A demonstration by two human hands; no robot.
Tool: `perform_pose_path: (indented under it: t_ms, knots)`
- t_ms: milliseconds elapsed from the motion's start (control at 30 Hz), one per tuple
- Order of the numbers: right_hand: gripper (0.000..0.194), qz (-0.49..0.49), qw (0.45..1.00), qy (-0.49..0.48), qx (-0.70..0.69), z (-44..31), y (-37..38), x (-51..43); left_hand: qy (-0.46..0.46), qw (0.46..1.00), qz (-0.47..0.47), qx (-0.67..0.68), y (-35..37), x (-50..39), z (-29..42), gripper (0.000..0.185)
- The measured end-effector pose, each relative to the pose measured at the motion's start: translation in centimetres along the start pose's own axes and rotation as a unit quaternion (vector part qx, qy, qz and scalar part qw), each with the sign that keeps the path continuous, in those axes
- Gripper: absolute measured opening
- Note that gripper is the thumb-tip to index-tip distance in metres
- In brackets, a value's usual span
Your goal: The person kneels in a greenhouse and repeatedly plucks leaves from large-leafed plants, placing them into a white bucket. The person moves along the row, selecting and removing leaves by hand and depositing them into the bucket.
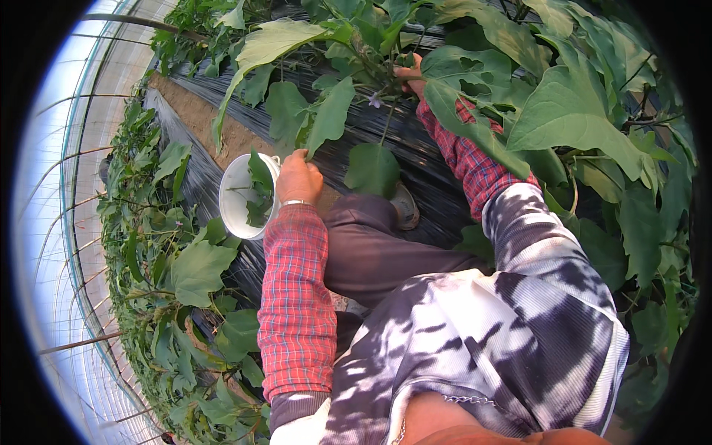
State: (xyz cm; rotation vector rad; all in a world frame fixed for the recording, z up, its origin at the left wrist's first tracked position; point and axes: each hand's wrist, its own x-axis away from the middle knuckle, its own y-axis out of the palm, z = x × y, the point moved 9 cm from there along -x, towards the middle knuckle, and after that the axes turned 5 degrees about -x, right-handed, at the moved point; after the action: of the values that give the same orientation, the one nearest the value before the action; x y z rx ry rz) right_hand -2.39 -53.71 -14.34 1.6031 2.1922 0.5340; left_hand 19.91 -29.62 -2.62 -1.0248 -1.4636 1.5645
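My left hand point(300, 179) is curled beside the rim of a white plastic bucket point(231, 208). Its fingertips close on the lower tip of a broad eggplant leaf point(332, 119). Whether it also touches the bucket handle is unclear. Inside the bucket lie picked green leaves point(260, 178). Farther out, my right hand point(413, 77) reaches into an eggplant plant, its fingers bent among the stems. A leaf stalk crosses in front of it, and what those fingers touch is hidden. Just below them hangs a pale purple flower point(375, 100).
Black plastic mulch film point(428, 178) covers the bed, with bare soil point(189, 105) in a strip at the left. Dense eggplant foliage point(589, 119) crowds my right arm. Another row of plants point(200, 272) runs along the left, before the greenhouse wall point(72, 183). My shoe point(406, 207) stands on the film.
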Motion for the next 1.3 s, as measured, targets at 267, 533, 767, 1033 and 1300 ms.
perform_pose_path:
  t_ms: [267, 533, 767, 1033, 1300]
  knots:
    - [0.049, -0.094, 0.991, 0.082, 0.040, 5.1, -1.3, -1.6, 0.018, 1.000, 0.021, -0.006, -0.3, 0.8, 0.1, 0.027]
    - [0.046, -0.094, 0.958, 0.135, -0.233, 10.9, -2.1, -3.6, 0.040, 0.998, 0.053, 0.002, -0.4, 1.0, -0.1, 0.025]
    - [0.044, -0.095, 0.964, 0.130, -0.212, 9.7, -1.5, -2.7, 0.030, 0.999, 0.040, 0.000, 0.0, 0.9, -0.6, 0.025]
    - [0.042, -0.100, 0.976, 0.119, -0.152, 8.8, -1.9, -1.9, 0.014, 0.999, 0.026, 0.017, 0.3, 0.5, -1.0, 0.026]
    - [0.041, -0.129, 0.990, 0.056, 0.021, 5.3, -1.9, -0.8, -0.009, 1.000, -0.004, 0.023, 0.6, 0.3, -1.3, 0.029]
